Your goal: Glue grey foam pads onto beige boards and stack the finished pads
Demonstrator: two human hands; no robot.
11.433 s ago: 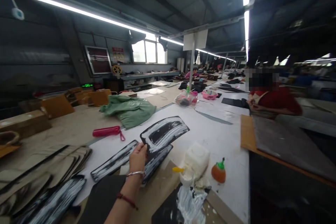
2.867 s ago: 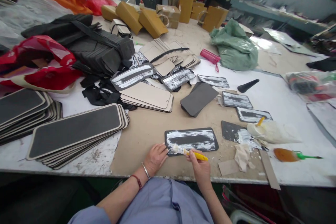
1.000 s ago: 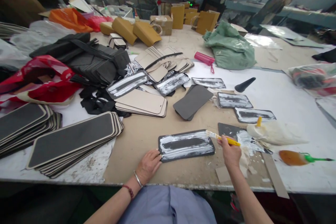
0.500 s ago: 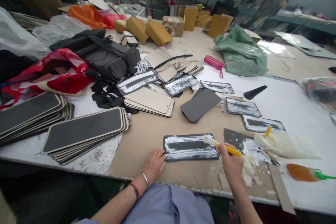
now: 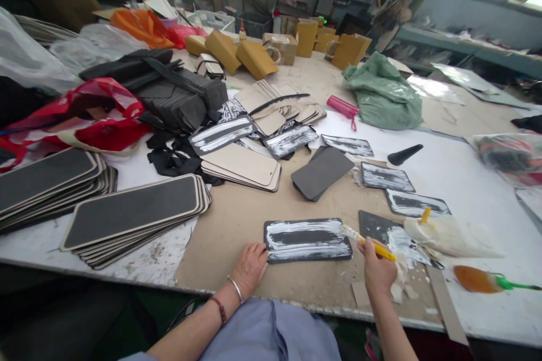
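A black rectangular panel [image 5: 308, 236] with rounded corners lies flat in front of me, streaked with white paste along its edges and dark in the middle. At its lower left corner, my left hand [image 5: 249, 268] grips the edge with closed fingers. My right hand [image 5: 379, 271] is closed around the yellow handle of a brush [image 5: 381, 249]. The brush's pasty bristles are at the panel's upper right edge. Just beyond that hand, a paste-smeared dark sheet [image 5: 372, 224] lies partly under a bag of white paste [image 5: 444, 237] with a yellow nozzle.
Stacked dark panels with pale rims [image 5: 135, 211] stand at left. Plain grey panels [image 5: 324, 172] and beige pieces [image 5: 241, 163] lie ahead. Several pasted panels [image 5: 387, 176] spread to the right. An amber bottle [image 5: 476, 280] lies near the front right edge. Another person [image 5: 398, 8] is at the back.
The brush has moved right, from on the panel's upper right part to its edge, and my right hand has shifted slightly right and down. My left hand stays at the panel's corner.
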